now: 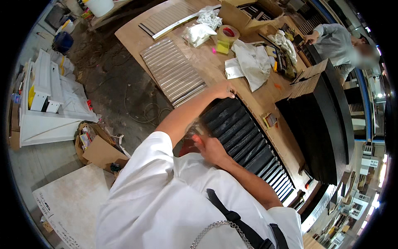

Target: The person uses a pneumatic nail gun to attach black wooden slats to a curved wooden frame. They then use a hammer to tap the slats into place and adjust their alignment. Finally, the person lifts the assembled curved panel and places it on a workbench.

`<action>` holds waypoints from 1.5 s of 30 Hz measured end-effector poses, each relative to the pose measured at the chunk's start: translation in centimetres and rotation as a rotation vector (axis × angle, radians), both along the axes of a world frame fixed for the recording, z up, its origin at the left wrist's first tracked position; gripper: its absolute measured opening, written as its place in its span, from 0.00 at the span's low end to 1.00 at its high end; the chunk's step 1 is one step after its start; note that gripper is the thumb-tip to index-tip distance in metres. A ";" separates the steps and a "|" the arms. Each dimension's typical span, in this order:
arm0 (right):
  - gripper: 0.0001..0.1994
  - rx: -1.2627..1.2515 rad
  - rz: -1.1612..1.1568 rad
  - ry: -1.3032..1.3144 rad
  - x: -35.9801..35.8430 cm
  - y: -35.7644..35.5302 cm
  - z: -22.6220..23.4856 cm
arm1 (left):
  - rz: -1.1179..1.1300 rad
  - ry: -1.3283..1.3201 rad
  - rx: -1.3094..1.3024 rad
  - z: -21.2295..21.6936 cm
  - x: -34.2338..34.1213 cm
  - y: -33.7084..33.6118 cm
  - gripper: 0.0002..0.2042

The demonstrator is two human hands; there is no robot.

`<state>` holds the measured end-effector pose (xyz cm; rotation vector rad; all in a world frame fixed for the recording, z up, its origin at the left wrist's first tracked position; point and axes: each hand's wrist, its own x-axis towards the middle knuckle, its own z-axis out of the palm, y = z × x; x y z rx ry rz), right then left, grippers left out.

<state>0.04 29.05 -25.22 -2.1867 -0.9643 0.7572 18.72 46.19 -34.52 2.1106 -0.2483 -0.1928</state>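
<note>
In front of me a black slatted panel (232, 128) lies at the table's near edge, its ribs dark at one end and showing pale gaps at the other. My left hand (224, 89) grips the panel's far left corner, fingers curled over the edge. Close to my body, my right hand (212, 148) is closed around a tool with an orange-red handle (197, 139). Motion blurs the tool's head beside the panel's left edge, so its kind is unclear. Beyond my left forearm lies a grey-brown ribbed panel (172, 68).
Tape (228, 33), a crumpled white cloth (253, 62) and plastic bags lie across the wooden table (265, 101). Tall black curved panels (317, 124) stand at right; a person (338, 43) works behind them. A cardboard box (101, 145) and white cabinet (62, 108) sit at left.
</note>
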 end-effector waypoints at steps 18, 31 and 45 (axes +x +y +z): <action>0.09 -0.087 -0.548 0.304 17.9 -6.1 -0.2 | 1.206 0.214 -0.821 5.8 -21.5 -6.7 0.28; 0.18 0.005 -0.509 0.552 18.6 -5.1 -0.6 | 1.141 0.496 -1.324 7.8 -22.5 -10.2 0.09; 0.17 -0.137 -0.031 0.078 1.5 -7.2 2.1 | -0.164 -0.160 0.092 -0.1 -2.2 -2.6 0.16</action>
